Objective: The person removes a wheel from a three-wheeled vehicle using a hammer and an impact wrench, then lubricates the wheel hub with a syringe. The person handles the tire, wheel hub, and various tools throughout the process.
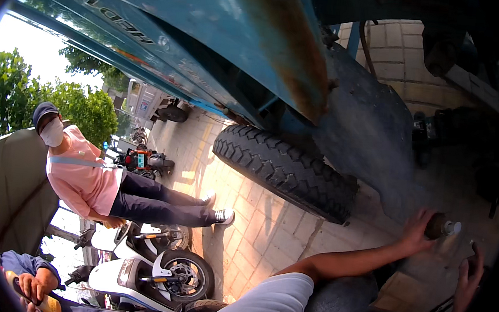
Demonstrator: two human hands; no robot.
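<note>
- Brown bottle (435,226) with a pale top is gripped in the left hand (418,232), fingers wrapped round it, near the big grey mudguard (369,118).
- Right hand (469,278) is held near it, fingers apart, pretty dim over there tbh.
- Chunky black tyre (283,173) is tucked under a rust-stained blue truck body (224,31).
- 2 white scooters (123,275) are parked near a person in a pink shirt (81,172).

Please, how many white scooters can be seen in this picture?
2. The first white scooter is at the lower left; the second white scooter is just above it in the picture, near the person in pink. Others may be hidden behind them.
</note>
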